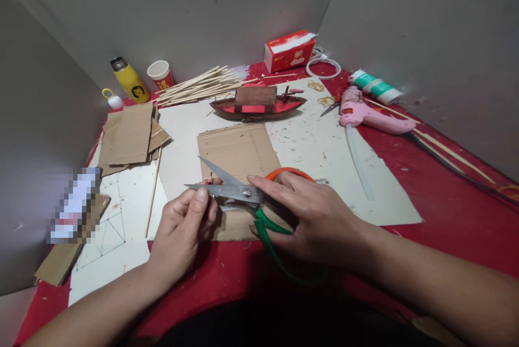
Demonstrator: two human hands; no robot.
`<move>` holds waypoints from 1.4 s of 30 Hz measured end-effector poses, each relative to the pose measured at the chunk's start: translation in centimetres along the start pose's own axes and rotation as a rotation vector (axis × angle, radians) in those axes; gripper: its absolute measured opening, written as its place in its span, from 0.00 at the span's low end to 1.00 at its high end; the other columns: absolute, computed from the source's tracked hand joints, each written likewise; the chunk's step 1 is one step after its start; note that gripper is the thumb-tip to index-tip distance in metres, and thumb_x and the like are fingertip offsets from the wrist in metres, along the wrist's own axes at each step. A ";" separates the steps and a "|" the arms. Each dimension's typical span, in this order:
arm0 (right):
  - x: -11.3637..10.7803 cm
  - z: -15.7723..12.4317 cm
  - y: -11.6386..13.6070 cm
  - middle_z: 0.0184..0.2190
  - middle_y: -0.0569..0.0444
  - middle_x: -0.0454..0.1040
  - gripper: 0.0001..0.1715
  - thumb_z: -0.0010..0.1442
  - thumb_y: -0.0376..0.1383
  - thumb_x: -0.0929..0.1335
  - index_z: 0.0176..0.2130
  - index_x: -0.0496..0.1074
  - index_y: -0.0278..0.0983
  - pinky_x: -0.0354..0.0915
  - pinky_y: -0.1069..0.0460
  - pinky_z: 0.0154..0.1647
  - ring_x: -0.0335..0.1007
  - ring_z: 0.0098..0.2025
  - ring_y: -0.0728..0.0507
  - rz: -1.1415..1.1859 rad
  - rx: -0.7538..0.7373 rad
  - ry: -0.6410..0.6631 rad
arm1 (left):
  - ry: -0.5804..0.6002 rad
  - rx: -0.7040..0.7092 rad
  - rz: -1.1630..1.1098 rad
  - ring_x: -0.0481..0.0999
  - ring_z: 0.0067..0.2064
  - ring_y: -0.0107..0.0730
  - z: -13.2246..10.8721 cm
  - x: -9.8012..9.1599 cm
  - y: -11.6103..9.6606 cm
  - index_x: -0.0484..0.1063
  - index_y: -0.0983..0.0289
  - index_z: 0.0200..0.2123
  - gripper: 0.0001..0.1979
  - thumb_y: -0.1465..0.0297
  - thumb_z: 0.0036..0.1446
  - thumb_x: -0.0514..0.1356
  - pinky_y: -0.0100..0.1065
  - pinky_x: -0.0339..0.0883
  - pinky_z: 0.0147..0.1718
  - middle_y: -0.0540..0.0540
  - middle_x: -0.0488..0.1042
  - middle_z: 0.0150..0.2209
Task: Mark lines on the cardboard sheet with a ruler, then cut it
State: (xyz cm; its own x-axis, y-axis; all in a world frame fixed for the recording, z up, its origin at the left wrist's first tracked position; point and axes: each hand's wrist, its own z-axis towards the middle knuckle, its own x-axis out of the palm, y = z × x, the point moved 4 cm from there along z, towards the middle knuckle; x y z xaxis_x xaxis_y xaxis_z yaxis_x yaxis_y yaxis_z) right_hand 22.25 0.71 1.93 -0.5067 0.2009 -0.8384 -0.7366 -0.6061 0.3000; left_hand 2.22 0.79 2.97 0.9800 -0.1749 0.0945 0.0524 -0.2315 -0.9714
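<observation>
On a red table (pixel 454 195), the right hand (pixel 318 209) holds scissors (pixel 248 194), blades (pixel 219 172) spread, pointing left. The left hand (pixel 182 220) touches the lower blade (pixel 232 192); I can't tell its grip.

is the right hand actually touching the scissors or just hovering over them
Touching: the head view shows the right hand gripping the scissors by their handles.

Orange/green-hndl scissors (pixel 237 192), pink glue gun (pixel 370 116), yel btl (pixel 130 82), red tbl (pixel 454 228)
</observation>
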 end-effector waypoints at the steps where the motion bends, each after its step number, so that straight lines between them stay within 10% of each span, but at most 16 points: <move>1: 0.0 0.0 0.0 0.36 0.47 0.73 0.36 0.54 0.41 0.72 0.60 0.69 0.31 0.68 0.49 0.27 0.72 0.31 0.41 -0.007 -0.001 -0.002 | -0.007 0.012 0.025 0.54 0.22 0.19 0.0 0.0 0.0 0.64 0.64 0.23 0.25 0.53 0.66 0.58 0.26 0.47 0.20 0.46 0.59 0.23; 22: 0.1 0.1 0.2 0.34 0.44 0.75 0.30 0.59 0.42 0.68 0.57 0.72 0.29 0.67 0.48 0.27 0.72 0.31 0.40 -0.183 -0.056 -0.092 | -0.037 -0.053 -0.040 0.48 0.18 0.19 0.7 0.0 0.3 0.59 0.62 0.21 0.25 0.54 0.60 0.65 0.25 0.45 0.16 0.42 0.52 0.17; 34: -0.4 0.3 -0.9 0.33 0.48 0.72 0.34 0.57 0.42 0.70 0.59 0.70 0.28 0.66 0.50 0.27 0.71 0.30 0.43 -0.051 0.019 -0.086 | 0.014 -0.078 -0.186 0.52 0.23 0.21 0.3 0.4 0.3 0.75 0.63 0.41 0.12 0.59 0.66 0.60 0.24 0.46 0.18 0.45 0.59 0.24; 42: 0.1 0.1 -0.2 0.34 0.47 0.72 0.35 0.56 0.42 0.71 0.59 0.69 0.30 0.65 0.50 0.26 0.70 0.29 0.42 -0.029 -0.009 -0.023 | 0.095 -0.015 -0.008 0.58 0.22 0.23 0.4 0.1 0.5 0.68 0.62 0.31 0.18 0.58 0.70 0.53 0.31 0.52 0.23 0.46 0.62 0.21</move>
State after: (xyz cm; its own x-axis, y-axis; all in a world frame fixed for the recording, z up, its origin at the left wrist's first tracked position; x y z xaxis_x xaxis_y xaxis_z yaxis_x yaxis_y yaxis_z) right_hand 22.35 0.92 1.80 -0.4955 0.2360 -0.8359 -0.7469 -0.6070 0.2714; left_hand 2.47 1.07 2.39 0.9569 -0.2632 0.1228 0.0560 -0.2477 -0.9672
